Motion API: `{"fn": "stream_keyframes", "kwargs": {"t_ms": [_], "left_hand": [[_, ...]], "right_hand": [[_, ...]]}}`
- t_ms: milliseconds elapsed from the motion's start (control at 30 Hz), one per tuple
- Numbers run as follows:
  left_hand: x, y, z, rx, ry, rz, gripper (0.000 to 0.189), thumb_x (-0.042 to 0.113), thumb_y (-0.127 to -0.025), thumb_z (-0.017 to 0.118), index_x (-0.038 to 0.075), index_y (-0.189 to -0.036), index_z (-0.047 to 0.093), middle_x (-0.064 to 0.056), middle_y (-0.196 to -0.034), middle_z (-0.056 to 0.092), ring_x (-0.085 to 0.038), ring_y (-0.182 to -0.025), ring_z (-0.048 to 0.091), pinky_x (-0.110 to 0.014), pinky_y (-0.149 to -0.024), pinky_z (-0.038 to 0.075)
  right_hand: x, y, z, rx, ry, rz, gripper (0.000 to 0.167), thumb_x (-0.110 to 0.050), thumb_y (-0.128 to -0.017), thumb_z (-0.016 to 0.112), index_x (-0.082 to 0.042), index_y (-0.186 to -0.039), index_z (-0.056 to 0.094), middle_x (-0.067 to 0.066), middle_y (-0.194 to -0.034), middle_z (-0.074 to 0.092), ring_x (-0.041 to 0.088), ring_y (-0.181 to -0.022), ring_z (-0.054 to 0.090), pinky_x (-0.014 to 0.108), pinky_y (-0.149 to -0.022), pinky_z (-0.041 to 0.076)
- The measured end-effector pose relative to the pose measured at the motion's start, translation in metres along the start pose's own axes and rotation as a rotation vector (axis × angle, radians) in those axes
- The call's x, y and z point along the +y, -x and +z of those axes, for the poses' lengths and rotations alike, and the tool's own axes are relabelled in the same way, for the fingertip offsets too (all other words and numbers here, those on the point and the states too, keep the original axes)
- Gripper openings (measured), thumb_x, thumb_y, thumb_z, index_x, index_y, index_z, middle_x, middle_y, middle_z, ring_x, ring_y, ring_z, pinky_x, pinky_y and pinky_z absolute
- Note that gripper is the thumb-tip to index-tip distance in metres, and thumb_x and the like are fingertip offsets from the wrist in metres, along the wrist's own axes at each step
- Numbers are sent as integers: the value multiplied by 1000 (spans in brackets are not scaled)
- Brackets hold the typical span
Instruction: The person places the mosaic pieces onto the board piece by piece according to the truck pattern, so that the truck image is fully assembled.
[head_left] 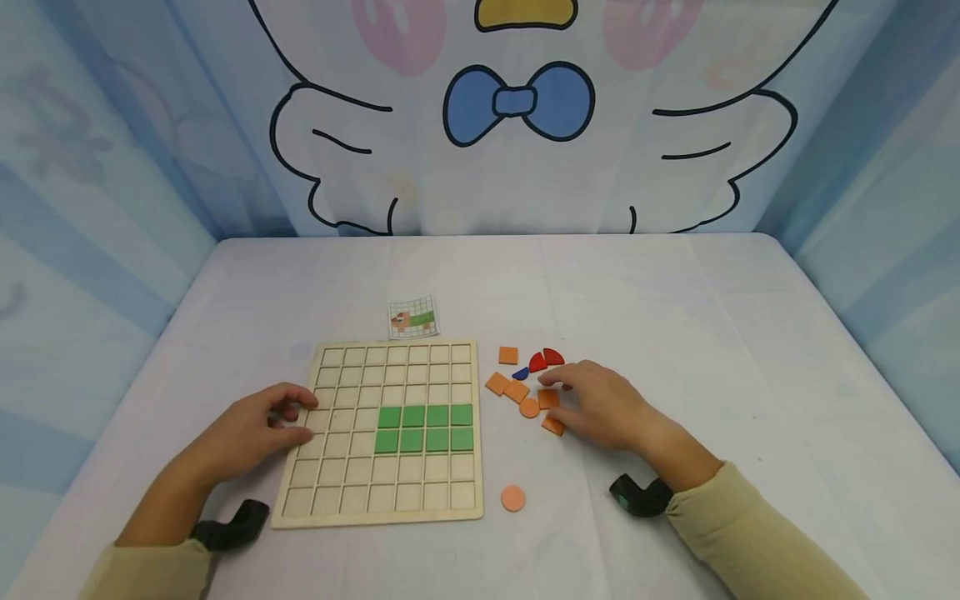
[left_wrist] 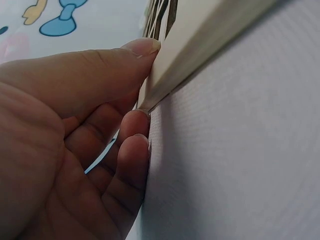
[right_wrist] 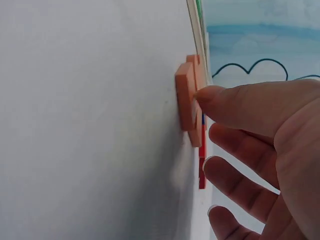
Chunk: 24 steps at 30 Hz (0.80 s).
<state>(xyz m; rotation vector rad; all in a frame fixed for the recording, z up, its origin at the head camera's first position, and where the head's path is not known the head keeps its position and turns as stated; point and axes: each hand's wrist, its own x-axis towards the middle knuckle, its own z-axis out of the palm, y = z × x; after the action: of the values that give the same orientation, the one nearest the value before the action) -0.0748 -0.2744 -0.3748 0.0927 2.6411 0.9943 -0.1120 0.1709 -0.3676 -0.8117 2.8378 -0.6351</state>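
A wooden grid board [head_left: 352,471] lies flat, with two rows of green squares [head_left: 412,417] in its right part. My left hand [head_left: 247,423] is at the board's left edge. In the left wrist view the thumb [left_wrist: 142,46] touches the rim, with loosely bent fingers beside it. My right hand [head_left: 603,407] is over loose pieces right of the board, its thumb [right_wrist: 212,98] right at an orange square [right_wrist: 185,95] and the other fingers spread apart from the thumb. Beside it lie more orange squares [head_left: 497,383], an orange disc [head_left: 529,407], red wedges [head_left: 553,357] and a blue half-round piece [head_left: 521,374].
Behind the board's far edge lies a small picture card [head_left: 412,318] with a gridded green-and-orange animal. A second, paler orange disc [head_left: 513,498] is near the board's lower right corner. White cloth covers the table [head_left: 712,333], and printed curtains [head_left: 525,183] stand around it.
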Motion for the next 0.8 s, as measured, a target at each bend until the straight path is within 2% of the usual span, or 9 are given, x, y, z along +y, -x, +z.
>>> {"fn": "stream_keyframes", "kwargs": {"t_ms": [500,800], "left_hand": [[1,0,1,9,0,6,41,20,-87,76,6,-122,60,-8,-104,55,-23,-88,51,-39,-76,42],[1,-1,0,5,0,-1,40,20,-87,76,6,-122,60,-9,-104,55,-24,-89,51,-40,-77,42]], "right_hand": [[11,0,0,1,3,46,34,-18,-91,73,-6,-123,67,5,-111,67,25,-100,60,45,-89,49],[12,-1,1,-6,-2,40,28,-16,-92,71,-7,-118,69,4,-110,68,25,-99,60,45,-90,49]]}}
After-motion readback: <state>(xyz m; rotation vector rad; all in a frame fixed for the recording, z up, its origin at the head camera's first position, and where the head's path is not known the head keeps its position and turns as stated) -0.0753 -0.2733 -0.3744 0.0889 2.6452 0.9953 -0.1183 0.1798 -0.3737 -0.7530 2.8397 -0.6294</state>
